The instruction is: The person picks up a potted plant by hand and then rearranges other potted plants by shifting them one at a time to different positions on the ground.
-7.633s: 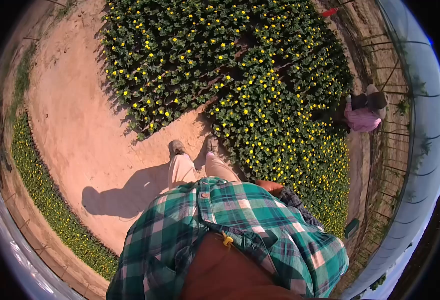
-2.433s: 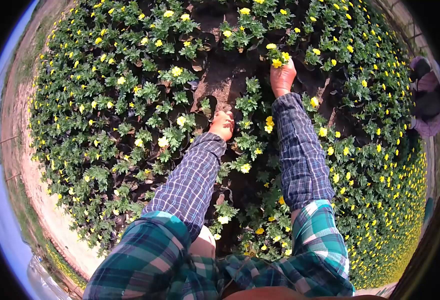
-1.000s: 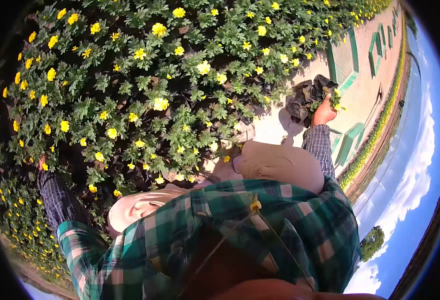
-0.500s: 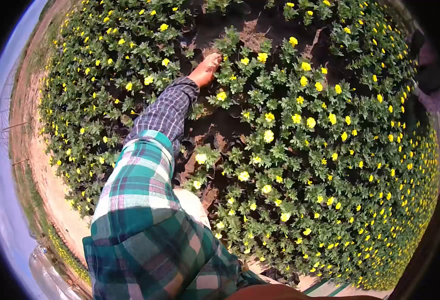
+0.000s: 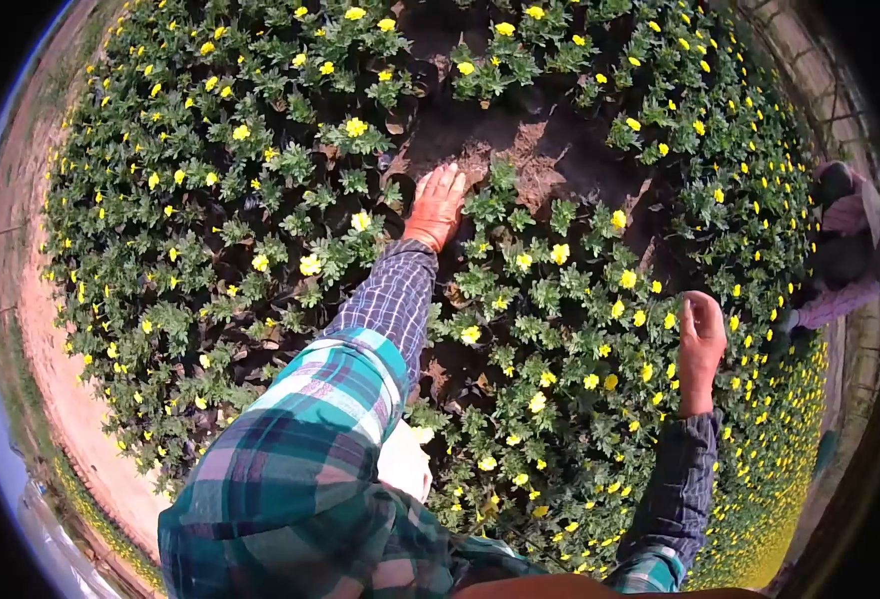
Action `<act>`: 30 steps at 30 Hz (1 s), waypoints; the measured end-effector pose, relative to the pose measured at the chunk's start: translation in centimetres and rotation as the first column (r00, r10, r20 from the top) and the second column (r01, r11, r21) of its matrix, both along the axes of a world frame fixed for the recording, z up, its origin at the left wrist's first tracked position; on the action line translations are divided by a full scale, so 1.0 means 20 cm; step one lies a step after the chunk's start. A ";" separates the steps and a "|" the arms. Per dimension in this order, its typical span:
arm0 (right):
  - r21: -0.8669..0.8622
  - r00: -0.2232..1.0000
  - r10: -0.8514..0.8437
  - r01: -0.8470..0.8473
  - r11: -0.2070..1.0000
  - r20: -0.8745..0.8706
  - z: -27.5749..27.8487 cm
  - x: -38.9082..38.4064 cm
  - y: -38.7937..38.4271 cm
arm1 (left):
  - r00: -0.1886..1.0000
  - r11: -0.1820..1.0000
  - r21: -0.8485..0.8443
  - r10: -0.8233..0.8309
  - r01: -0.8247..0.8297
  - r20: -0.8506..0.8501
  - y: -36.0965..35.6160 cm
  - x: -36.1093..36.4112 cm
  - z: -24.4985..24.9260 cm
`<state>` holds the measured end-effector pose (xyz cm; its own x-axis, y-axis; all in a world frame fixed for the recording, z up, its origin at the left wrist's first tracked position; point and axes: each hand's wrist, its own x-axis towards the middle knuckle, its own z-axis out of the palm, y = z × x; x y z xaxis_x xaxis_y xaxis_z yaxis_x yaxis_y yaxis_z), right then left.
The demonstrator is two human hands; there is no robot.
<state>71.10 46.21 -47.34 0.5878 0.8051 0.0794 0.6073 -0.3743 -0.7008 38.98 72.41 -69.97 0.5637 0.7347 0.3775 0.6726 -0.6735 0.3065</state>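
Fingers of the left hand (image 5: 438, 208) lie nearly straight and close together, tips near bare soil (image 5: 535, 172), with flowering plants (image 5: 493, 208) on either side; whether they grip anything, I cannot tell. Well to their right, the right hand (image 5: 702, 349) has fingers loosely curled, amid yellow blooms (image 5: 628, 280), another person (image 5: 845, 255) beyond those fingertips, farther right

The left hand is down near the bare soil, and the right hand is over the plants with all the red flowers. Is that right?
Not quite: the flowers are yellow, not red, as the head view shows. The left hand is down near the bare soil, and the right hand is over the plants.
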 end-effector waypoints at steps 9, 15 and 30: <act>-0.026 0.940 0.340 -0.340 0.940 -0.011 -0.60 -0.67 1.55 | 0.999 1.000 -0.001 0.008 -0.008 0.047 0.00 0.00 0.05; -0.028 0.981 0.148 -0.153 0.988 -0.125 -0.77 -0.82 1.79 | 0.995 0.997 -0.063 -0.029 0.036 0.097 -0.01 -0.01 0.07; 0.185 0.844 0.536 -0.527 0.830 -0.002 -0.78 -1.03 1.50 | 0.995 0.970 -0.236 -0.045 0.065 0.091 -0.02 -0.03 0.03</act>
<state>50.58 76.17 -63.00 0.0801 0.9709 0.2258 0.6388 0.1239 -0.7593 38.36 72.03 -69.45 0.5792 0.7781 0.2432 0.6018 -0.6093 0.5163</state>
